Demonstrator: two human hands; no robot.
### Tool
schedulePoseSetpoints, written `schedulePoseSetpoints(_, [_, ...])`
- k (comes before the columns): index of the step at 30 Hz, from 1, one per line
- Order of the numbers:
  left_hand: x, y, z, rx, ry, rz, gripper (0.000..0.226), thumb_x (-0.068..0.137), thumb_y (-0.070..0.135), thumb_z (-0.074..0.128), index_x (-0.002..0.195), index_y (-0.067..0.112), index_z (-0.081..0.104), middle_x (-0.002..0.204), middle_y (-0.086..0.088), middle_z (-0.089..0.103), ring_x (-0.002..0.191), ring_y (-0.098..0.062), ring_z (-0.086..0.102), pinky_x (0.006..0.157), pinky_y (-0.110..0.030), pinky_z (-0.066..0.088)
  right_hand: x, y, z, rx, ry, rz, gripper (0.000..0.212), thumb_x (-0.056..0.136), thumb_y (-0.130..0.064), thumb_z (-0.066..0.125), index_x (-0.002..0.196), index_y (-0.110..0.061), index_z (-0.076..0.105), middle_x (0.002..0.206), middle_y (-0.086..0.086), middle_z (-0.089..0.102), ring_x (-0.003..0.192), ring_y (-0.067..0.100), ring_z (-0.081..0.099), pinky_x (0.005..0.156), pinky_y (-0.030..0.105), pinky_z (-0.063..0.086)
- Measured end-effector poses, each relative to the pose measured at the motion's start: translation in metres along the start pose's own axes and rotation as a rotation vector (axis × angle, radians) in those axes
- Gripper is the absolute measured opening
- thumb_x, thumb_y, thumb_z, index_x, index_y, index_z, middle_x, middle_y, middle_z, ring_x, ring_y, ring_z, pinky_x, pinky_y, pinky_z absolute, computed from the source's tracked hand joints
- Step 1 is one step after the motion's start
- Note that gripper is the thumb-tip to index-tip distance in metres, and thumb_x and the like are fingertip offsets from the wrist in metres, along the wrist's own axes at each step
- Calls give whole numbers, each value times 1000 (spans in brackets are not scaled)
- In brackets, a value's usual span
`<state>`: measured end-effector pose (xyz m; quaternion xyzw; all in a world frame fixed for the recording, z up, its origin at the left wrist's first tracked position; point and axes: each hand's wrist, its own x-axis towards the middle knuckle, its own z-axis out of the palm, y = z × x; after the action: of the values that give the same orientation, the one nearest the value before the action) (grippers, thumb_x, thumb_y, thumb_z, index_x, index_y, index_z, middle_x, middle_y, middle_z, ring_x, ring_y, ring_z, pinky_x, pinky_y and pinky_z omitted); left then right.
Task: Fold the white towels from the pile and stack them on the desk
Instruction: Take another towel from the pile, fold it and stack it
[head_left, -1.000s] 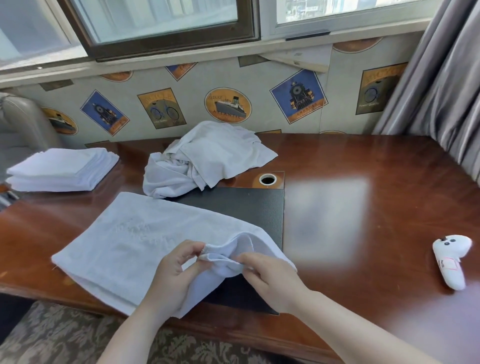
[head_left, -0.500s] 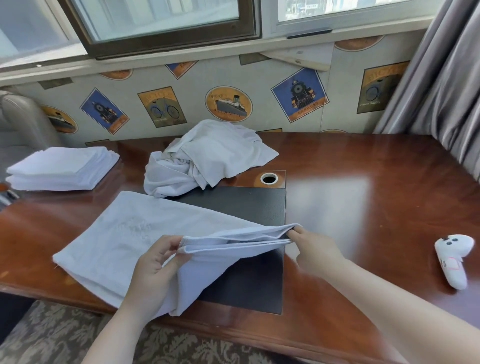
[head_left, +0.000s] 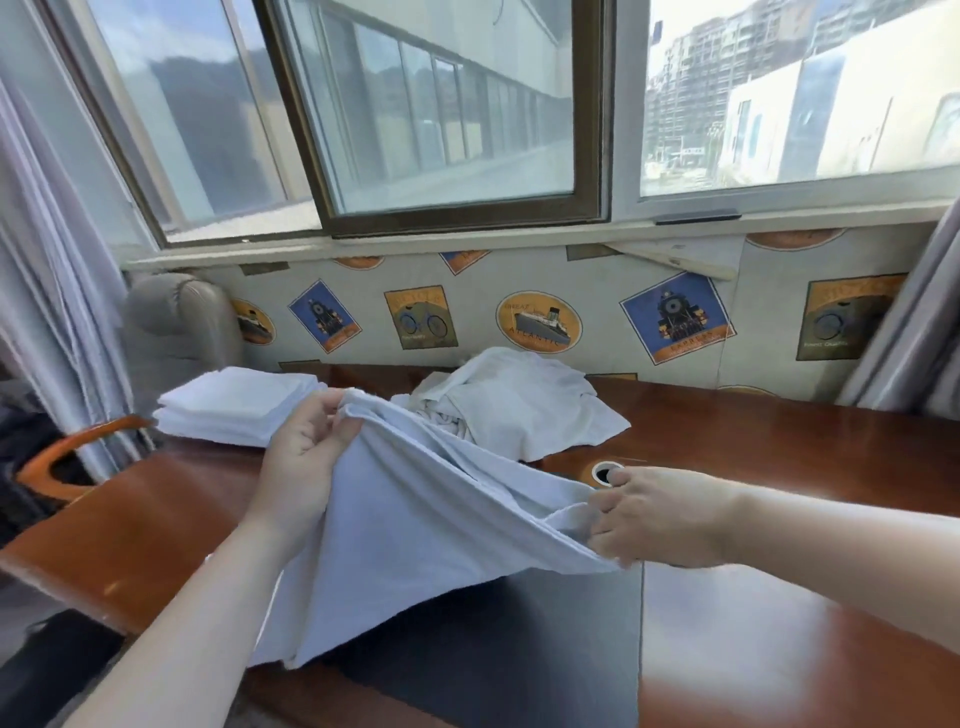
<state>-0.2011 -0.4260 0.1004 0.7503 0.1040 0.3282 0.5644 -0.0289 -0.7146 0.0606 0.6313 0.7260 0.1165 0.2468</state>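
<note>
Pinching one white towel (head_left: 426, 525) at both ends, the left hand (head_left: 306, 457) and right hand (head_left: 660, 519) hold it above the desk (head_left: 779, 452), its lower edge draping onto the black desk pad (head_left: 519, 649).

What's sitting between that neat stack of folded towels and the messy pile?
In the head view, the left hand gripping the lifted towel hides most of the gap between the folded stack and the pile.

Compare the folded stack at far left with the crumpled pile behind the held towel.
The folded stack is flat, squared and layered; the crumpled pile is a rumpled, creased heap. The stack sits at the desk's left end; the pile sits mid-desk by the wall. Both are white towels, and neither is touched.
</note>
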Motion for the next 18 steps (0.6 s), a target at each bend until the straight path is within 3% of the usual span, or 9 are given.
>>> schedulePoseSetpoints(1, [11, 10, -5, -29, 23, 21, 11, 90, 31, 59, 93, 35, 68, 97, 5, 72, 88, -12, 67, 76, -33, 56, 3, 8, -18, -7, -36, -35, 7, 101, -21, 48, 105, -20, 54, 108, -1, 62, 110, 22, 50, 93, 35, 40])
schedulePoseSetpoints(3, [31, 35, -20, -44, 75, 102, 12, 93, 25, 58, 92, 32, 67, 92, 9, 72, 85, -7, 66, 73, -25, 55, 6, 22, -61, -31, -4, -85, 11, 102, -28, 46, 104, -20, 54, 104, -1, 63, 107, 21, 52, 91, 32, 39])
schedulePoseSetpoints(5, [53, 63, -37, -78, 130, 181, 10, 96, 17, 55, 94, 24, 64, 86, 13, 70, 80, -2, 64, 70, -16, 52, 6, 37, -103, -162, 216, -111, 16, 97, -39, 52, 86, -29, 54, 85, -13, 62, 90, 11, 56, 76, 23, 39])
schedulePoseSetpoints(8, [83, 107, -67, -159, 236, 231, 15, 98, 8, 51, 94, 19, 59, 89, 5, 65, 80, -8, 60, 74, -22, 48, 4, 65, -160, -105, 385, -17, 27, 98, -46, 47, 75, -32, 49, 74, -15, 56, 84, 5, 50, 69, 21, 32])
schedulePoseSetpoints(11, [108, 154, -101, -233, 322, 290, 10, 99, 8, 50, 97, 15, 57, 92, -2, 62, 79, -11, 59, 74, -22, 48, 0, 116, -219, 202, 491, 150, 29, 99, -52, 47, 85, -29, 58, 79, -14, 48, 89, -3, 43, 78, 17, 32])
schedulePoseSetpoints(15, [133, 196, -139, -213, 378, 282, 6, 99, 10, 53, 97, 11, 58, 97, -8, 63, 83, -19, 59, 80, -34, 46, 8, 169, -279, 417, 467, 341, 34, 90, -63, 44, 93, -34, 63, 95, -7, 51, 102, 7, 44, 97, 30, 36])
schedulePoseSetpoints(18, [142, 211, -158, -203, 415, 243, 7, 98, 12, 54, 94, 10, 59, 88, -4, 65, 71, -15, 62, 66, -29, 47, 20, 185, -311, 469, 496, 370, 21, 93, -57, 47, 89, -40, 59, 98, -4, 49, 100, 7, 44, 98, 30, 36])
